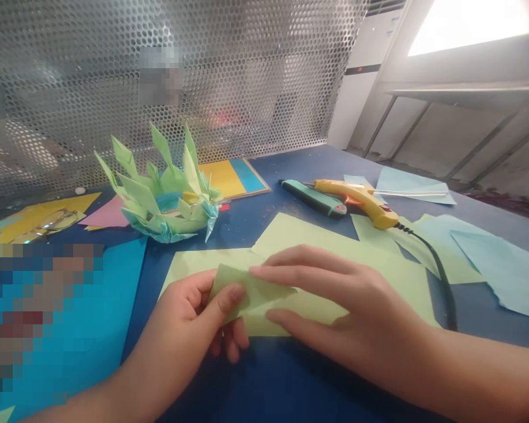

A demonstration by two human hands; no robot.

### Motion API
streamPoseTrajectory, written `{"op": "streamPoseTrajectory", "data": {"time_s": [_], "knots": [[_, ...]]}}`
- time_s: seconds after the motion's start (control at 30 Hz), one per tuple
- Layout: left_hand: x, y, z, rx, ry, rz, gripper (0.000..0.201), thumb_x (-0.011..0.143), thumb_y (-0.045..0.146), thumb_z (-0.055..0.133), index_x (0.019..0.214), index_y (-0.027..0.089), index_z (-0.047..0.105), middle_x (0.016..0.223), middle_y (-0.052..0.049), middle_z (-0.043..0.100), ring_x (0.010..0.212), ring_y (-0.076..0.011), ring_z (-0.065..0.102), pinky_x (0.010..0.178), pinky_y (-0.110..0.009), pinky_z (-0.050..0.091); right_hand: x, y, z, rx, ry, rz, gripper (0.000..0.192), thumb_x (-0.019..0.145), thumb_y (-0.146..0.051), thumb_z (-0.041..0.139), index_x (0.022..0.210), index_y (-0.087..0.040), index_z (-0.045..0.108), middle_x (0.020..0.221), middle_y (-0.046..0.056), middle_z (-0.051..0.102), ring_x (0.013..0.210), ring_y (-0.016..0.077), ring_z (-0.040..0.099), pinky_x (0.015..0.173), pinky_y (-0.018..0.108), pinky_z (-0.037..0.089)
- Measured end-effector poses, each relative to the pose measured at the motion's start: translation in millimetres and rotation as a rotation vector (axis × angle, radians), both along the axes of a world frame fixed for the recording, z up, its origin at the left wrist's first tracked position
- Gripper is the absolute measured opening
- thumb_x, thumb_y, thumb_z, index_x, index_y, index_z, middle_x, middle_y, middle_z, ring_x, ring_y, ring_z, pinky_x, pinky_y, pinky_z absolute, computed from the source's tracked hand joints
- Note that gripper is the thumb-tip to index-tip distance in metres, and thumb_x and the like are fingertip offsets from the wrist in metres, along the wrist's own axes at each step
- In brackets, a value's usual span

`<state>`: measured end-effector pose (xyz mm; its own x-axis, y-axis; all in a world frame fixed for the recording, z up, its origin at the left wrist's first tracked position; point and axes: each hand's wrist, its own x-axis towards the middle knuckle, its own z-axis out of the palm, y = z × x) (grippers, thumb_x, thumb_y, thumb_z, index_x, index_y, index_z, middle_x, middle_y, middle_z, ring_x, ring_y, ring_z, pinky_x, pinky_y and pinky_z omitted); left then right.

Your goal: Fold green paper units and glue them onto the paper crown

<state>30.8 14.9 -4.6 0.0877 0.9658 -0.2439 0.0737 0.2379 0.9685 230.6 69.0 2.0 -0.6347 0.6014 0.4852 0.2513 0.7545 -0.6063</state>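
The left hand (189, 320) pinches a folded light-green paper piece (247, 294) between thumb and fingers; the right hand (352, 311) lies flat, fingers extended, pressing its fold just beside that pinch.

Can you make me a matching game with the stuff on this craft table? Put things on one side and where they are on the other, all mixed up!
Things:
1. folded green paper
2. glue gun
3. spiky paper crown
4. scissors

Places:
A. far left, lying on yellow paper
B. pinched in the left hand and pressed down by the right hand
C. right of the teal cutter, cord trailing toward the person
D. standing behind the hands, near the metal mesh wall

Pairs: 1-B, 2-C, 3-D, 4-A
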Motion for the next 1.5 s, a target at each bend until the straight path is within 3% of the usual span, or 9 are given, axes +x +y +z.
{"op": "streamPoseTrajectory", "data": {"time_s": [0.1,0.23,0.4,0.53,0.73,0.93,1.07,1.3,1.5], "knots": [[-1,0,-1.2,0.002,0.009,-0.001,0.039,0.088,0.056,0.063,0.073,0.020,0.062,0.055,0.004,0.064,0.047,-0.0091,0.053,0.048,-0.018,0.042,3,-1,0.1,0.096,0.009,0.036,0.036,0.086,-0.001,0.058,0.116,-0.017,0.071,0.108,0.007,0.065,0.096,0.0112,0.066,0.089,0.016,0.052],[0,-2,-3.1,0.043,0.126,0.014,0.043,0.091,0.059,0.058,0.072,0.021,0.058,0.058,0.006,0.056,0.049,-0.0090,0.044,0.047,-0.019,0.036,4,-2,-0.2,0.141,0.015,0.099,0.046,0.084,0.004,0.050,0.116,-0.022,0.070,0.097,0.004,0.063,0.089,0.0102,0.063,0.083,0.017,0.053],[0,-3,-0.8,0.068,0.255,-0.032,0.041,0.095,0.054,0.052,0.070,0.022,0.053,0.062,0.007,0.049,0.056,-0.0111,0.040,0.052,-0.021,0.033,5,1,-2.6,0.219,0.042,0.155,0.034,0.091,0.002,0.054,0.116,-0.016,0.069,0.093,0.005,0.068,0.083,0.0125,0.062,0.081,0.023,0.051],[2,-4,4.5,0.115,0.313,-0.111,0.033,0.098,0.045,0.049,0.073,0.023,0.051,0.066,0.006,0.050,0.062,-0.0134,0.044,0.058,-0.022,0.037,8,6,-1.0,0.282,0.005,0.163,0.018,0.095,-0.005,0.057,0.100,-0.015,0.071,0.093,0.005,0.067,0.083,0.0131,0.061,0.080,0.023,0.050],[5,-7,7.0,0.206,0.235,-0.178,0.020,0.094,0.042,0.053,0.086,0.025,0.060,0.071,0.005,0.055,0.064,-0.0150,0.045,0.058,-0.023,0.038,5,8,4.5,0.036,0.038,0.103,0.012,0.091,-0.007,0.060,0.086,-0.017,0.064,0.091,0.003,0.065,0.082,0.0109,0.064,0.076,0.019,0.052],[4,-7,5.0,0.041,0.171,-0.229,0.026,0.082,0.046,0.070,0.086,0.023,0.058,0.067,0.007,0.048,0.062,-0.0132,0.039,0.055,-0.023,0.034,-5,-2,1.0,-0.168,0.087,-0.040,0.014,0.079,-0.008,0.062,0.074,-0.020,0.057,0.073,-0.003,0.067,0.068,0.0100,0.062,0.065,0.020,0.051],[3,-5,4.3,0.092,0.283,-0.227,0.026,0.091,0.048,0.058,0.084,0.022,0.058,0.069,0.005,0.051,0.065,-0.0145,0.041,0.057,-0.024,0.036,-8,-5,0.3,-0.210,0.126,-0.056,0.015,0.076,-0.008,0.062,0.069,-0.020,0.056,0.066,-0.005,0.065,0.062,0.0079,0.060,0.061,0.017,0.049],[3,-6,5.4,0.118,0.220,-0.246,0.025,0.095,0.043,0.053,0.083,0.022,0.057,0.068,0.007,0.044,0.061,-0.0128,0.036,0.055,-0.023,0.033,-9,-6,3.0,-0.246,0.134,-0.081,0.016,0.076,-0.007,0.063,0.069,-0.021,0.059,0.064,-0.007,0.063,0.058,0.0059,0.057,0.057,0.014,0.047],[5,-7,9.0,0.108,0.226,-0.250,0.025,0.094,0.043,0.053,0.082,0.021,0.057,0.066,0.007,0.041,0.060,-0.0124,0.034,0.056,-0.024,0.033,-10,-8,-0.5,-0.286,0.149,-0.088,0.015,0.080,-0.010,0.062,0.089,-0.022,0.064,0.069,-0.007,0.063,0.064,0.0070,0.062,0.065,0.015,0.051]]}}
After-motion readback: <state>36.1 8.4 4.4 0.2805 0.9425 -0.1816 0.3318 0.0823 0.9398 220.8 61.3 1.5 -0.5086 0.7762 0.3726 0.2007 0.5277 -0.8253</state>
